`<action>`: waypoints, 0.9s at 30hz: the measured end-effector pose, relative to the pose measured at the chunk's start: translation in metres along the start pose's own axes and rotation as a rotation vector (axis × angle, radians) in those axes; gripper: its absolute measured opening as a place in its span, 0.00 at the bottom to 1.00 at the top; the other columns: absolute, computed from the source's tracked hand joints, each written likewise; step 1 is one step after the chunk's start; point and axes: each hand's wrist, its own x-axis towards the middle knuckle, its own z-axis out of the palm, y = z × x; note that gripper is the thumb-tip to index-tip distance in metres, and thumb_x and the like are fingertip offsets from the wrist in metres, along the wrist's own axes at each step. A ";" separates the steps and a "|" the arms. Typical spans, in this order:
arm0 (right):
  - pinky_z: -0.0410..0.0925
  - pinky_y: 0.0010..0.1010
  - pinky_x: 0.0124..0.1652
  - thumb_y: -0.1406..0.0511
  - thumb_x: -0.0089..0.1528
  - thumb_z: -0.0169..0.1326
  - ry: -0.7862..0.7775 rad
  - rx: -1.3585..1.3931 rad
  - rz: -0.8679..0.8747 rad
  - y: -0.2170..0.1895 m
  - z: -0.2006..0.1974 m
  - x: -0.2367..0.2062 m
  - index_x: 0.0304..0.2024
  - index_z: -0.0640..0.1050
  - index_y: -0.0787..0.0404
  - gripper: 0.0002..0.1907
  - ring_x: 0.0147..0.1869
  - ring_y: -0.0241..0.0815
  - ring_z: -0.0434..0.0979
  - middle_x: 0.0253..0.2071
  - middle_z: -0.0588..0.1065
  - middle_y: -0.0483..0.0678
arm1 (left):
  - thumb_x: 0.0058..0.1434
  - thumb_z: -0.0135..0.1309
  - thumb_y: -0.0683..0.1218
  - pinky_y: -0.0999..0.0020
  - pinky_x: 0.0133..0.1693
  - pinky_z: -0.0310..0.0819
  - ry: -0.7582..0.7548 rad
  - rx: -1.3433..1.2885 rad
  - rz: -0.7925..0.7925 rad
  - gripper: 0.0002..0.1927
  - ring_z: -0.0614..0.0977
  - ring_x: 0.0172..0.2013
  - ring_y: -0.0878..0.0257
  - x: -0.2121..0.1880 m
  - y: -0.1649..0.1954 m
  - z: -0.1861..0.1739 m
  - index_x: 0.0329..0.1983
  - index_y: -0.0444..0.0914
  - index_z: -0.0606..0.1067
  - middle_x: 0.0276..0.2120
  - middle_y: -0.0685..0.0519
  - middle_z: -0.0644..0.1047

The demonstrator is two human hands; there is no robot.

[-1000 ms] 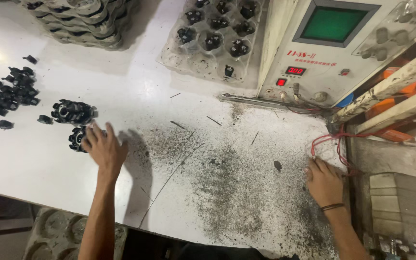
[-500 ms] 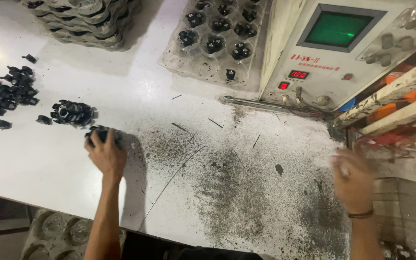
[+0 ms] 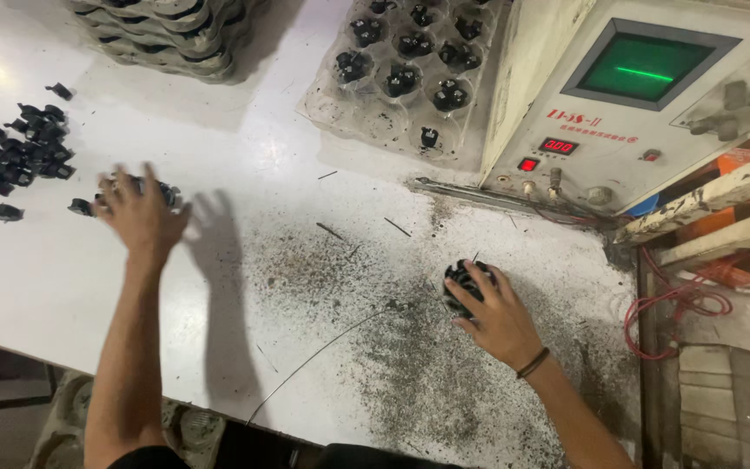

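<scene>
Our right hand [image 3: 498,314] closes its fingers around a round black part [image 3: 464,285] on the grit-strewn white table [image 3: 245,287]; our left hand [image 3: 141,215], spread open, covers — perhaps touches — a small black cluster [image 3: 165,193]. The clear tray [image 3: 410,78] is only partly filled — loose black pieces [image 3: 23,152] wait at the left.

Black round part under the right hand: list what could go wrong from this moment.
1. The right hand grips the black round part on a table strewn with dark metal filings; grit could stick to the part or the skin.
2. A thin wire lies loose near that wrist and could snag.
3. The left hand sweeps, blurred, over small black parts; it might scatter them toward the table edge.
</scene>
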 end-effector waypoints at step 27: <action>0.67 0.46 0.61 0.40 0.57 0.57 0.055 0.146 0.492 0.014 0.001 -0.021 0.41 0.83 0.60 0.31 0.70 0.55 0.65 0.71 0.63 0.54 | 0.65 0.57 0.63 0.43 0.61 0.71 -0.404 -0.740 0.582 0.30 0.73 0.62 0.37 -0.073 0.267 0.032 0.54 0.34 0.73 0.72 0.39 0.63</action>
